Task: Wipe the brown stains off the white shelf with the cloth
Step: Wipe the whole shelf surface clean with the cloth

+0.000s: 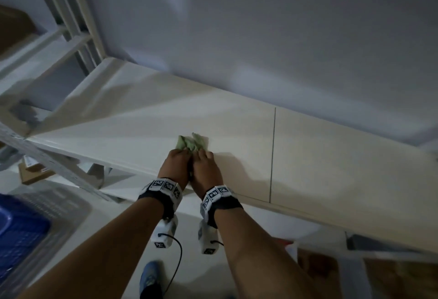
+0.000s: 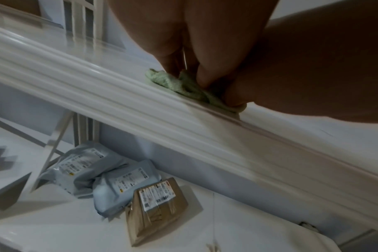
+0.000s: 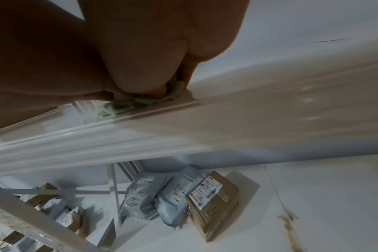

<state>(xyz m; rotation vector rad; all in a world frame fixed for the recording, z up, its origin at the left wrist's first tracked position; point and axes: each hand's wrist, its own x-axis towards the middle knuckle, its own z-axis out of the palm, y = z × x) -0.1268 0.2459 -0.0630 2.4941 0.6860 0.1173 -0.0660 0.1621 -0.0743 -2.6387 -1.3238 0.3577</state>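
Note:
A crumpled light green cloth [image 1: 193, 142] lies on the top board of the white shelf [image 1: 331, 156], near its front edge. Both hands sit side by side on the cloth's near side. My left hand [image 1: 181, 154] bunches it with curled fingers [image 2: 173, 64], and my right hand [image 1: 203, 154] grips it beside the left, its thumb [image 3: 140, 73] pressing down. From the wrists the cloth [image 2: 175, 85] [image 3: 119, 105] bulges out under the fingers. No brown stain shows on the top board. A brown smear [image 3: 289, 221] marks the lower shelf board.
Two grey mailer bags [image 2: 86, 163] and a taped brown parcel [image 2: 158, 204] lie on the lower shelf. A thin seam [image 1: 272, 154] crosses the top board right of the hands. A white frame upright [image 1: 71, 14] stands at the far left; a blue crate [image 1: 21, 234] sits low left.

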